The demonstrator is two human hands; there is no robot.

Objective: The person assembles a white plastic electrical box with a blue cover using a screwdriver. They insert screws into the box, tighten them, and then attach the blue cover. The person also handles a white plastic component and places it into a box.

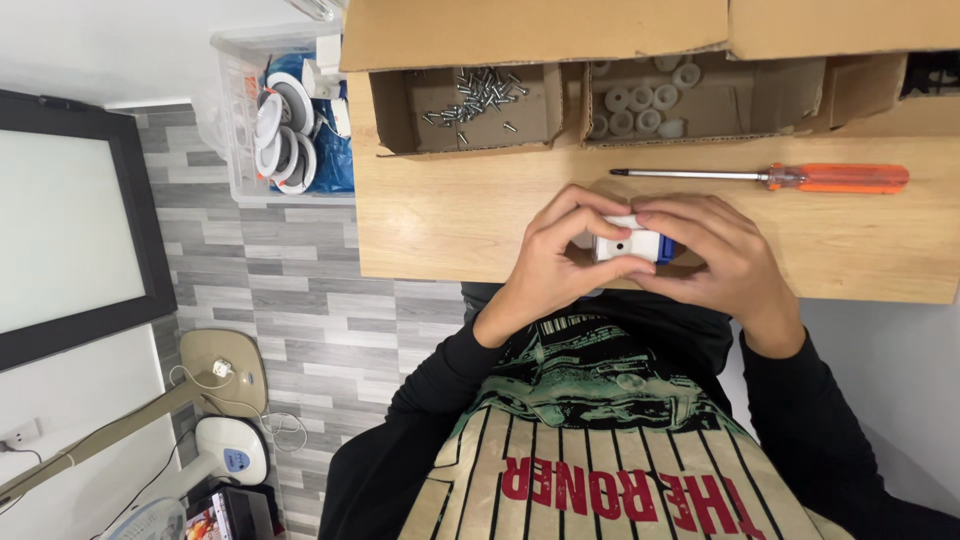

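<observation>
Both hands close around one small white block (627,245) with a blue end, held over the near edge of the wooden table (450,215). The left hand (556,258) curls its fingers over the block's left side; the right hand (718,258) wraps the blue end — thumbs underneath. Beyond the hands lies an orange-handled screwdriver (765,177). Behind it stand open cardboard boxes — one with screws (480,97), one with white rings (640,105).
</observation>
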